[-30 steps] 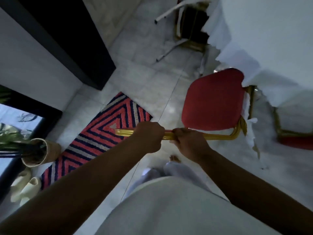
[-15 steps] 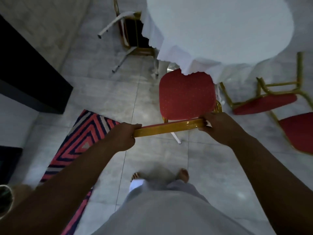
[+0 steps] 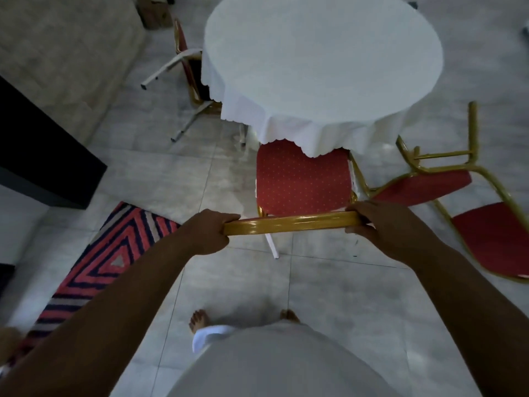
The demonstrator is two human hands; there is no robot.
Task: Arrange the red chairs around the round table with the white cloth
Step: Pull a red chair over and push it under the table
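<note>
A round table with a white cloth (image 3: 320, 58) stands ahead of me. A red chair (image 3: 300, 181) with a gold frame stands upright at the table's near side, its seat front under the hanging cloth edge. My left hand (image 3: 211, 233) grips the left end of its gold top rail, and my right hand (image 3: 383, 227) grips the right end. A second red chair (image 3: 486, 236) lies tipped over on the floor to the right. A third red chair (image 3: 186, 61) stands at the table's far left, partly hidden by the cloth.
A red, white and navy striped rug (image 3: 108, 253) lies on the tiled floor at left. A black cabinet (image 3: 43, 156) runs along the left wall. White metal table legs (image 3: 171, 67) stick out near the third chair. My bare feet (image 3: 200, 322) stand behind the chair.
The view has swung from the left to face the table squarely. My hands moved apart to the two ends of the rail, and the chair now sits straight with its seat tucked under the cloth.
</note>
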